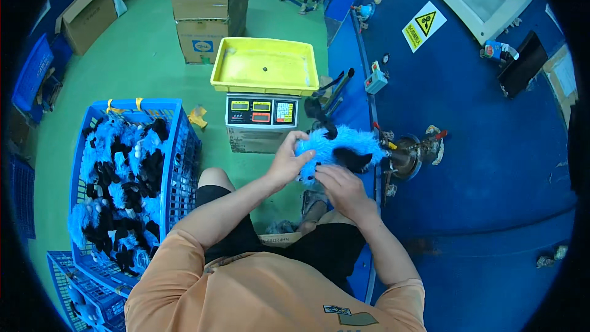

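A fluffy blue plush toy [361,139] with black patches is in front of me. Its right end meets a metal nozzle [402,158] that sticks out of the blue machine; whether the nozzle goes inside the plush is hidden. On the plush's left end, my left hand [289,163] grips the fur between thumb and fingers. My right hand [345,190] holds the lower left side, its fingertips pressed into the fur close to the left hand. Red-handled fittings [435,136] sit around the nozzle.
At left, a blue plastic basket [174,166] holds many blue-and-black plush pieces, with another crate [61,270] below it. A yellow tray [265,86] rests on a digital scale [261,120] ahead. Behind stands an open cardboard box [209,9]. The blue machine wall [479,166] fills the right.
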`<state>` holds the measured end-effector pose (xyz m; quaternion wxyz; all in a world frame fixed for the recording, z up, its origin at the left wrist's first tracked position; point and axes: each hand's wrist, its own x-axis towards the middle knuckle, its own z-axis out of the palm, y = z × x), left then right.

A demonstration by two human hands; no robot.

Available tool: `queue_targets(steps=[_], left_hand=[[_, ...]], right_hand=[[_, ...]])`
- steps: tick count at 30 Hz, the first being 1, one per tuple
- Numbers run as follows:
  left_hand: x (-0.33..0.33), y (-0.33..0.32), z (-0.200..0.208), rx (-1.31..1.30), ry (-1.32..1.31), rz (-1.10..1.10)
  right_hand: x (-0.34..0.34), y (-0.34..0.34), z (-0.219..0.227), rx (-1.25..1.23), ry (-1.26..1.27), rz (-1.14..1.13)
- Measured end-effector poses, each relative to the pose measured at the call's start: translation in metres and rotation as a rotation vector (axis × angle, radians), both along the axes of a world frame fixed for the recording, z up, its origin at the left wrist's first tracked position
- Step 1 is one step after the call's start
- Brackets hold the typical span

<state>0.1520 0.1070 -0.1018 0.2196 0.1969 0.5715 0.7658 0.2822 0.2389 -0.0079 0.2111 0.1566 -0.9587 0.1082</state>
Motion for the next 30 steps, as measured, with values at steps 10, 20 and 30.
queue_targets(steps=[10,20,30], left_hand=[[0.038,0.043,-0.071,-0.213,0.325,0.173],[0.017,0.037,-0.026,-0.412,-0.032,0.007],[0.001,0.022,0.033,0.114,-0.499,-0.118]], right_hand=[[-0.095,0.005,0.001,0.065,-0.029,-0.284],[-0.051,0.084,0.0,0.365,-0.058,-0.301],[-0.03,0.106,-0.022,0.373,0.009,-0.405]])
